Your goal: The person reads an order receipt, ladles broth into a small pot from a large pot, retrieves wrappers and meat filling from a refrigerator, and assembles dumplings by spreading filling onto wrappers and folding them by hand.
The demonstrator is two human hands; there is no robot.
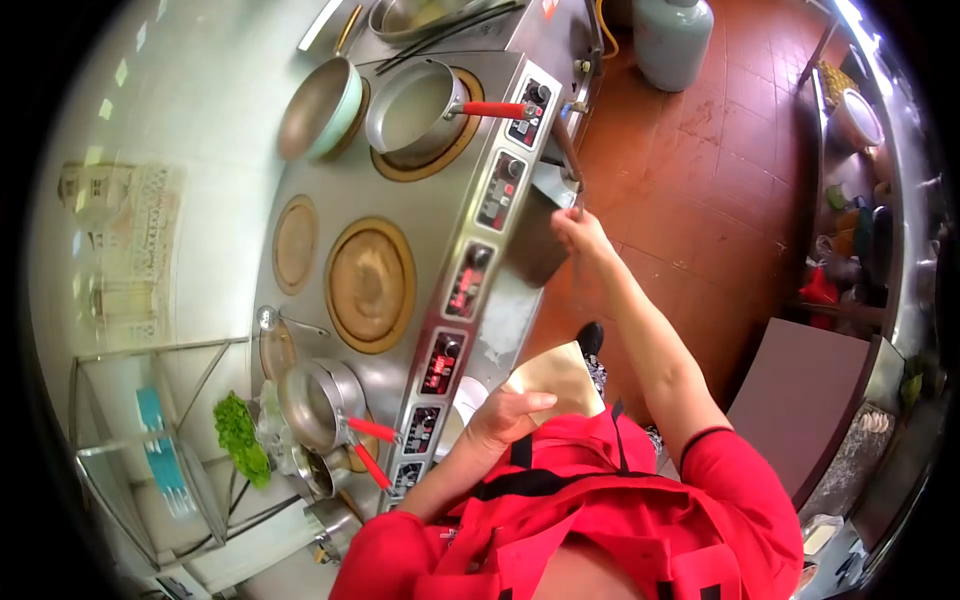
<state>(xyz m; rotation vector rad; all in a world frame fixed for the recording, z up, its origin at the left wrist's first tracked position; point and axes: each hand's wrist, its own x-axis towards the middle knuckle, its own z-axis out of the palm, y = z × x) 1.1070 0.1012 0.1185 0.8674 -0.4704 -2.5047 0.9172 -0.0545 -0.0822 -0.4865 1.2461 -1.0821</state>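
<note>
My left hand [508, 415] is closed on the edge of a pale cream piece [560, 378], flat or shallow, held in front of the red apron [590, 440]; I cannot tell if it is a sheet or a container. Stretched forward beside the cooker's front, my right hand [580, 232] has its fingers closed around a thin dark rod [580, 196]. Nearest to that hand on the cooker [440, 215] is a saucepan [415, 108] with a red handle, holding cloudy liquid. A white bowl [462, 408] lies partly behind my left hand.
A pale green pan [335, 110] stands at the back left of the cooker. Nearer are pots with red handles [372, 430] and green lettuce [240, 440]. A gas cylinder [672, 42] stands on the tiled floor [690, 170]. Shelving [850, 310] lines the right side.
</note>
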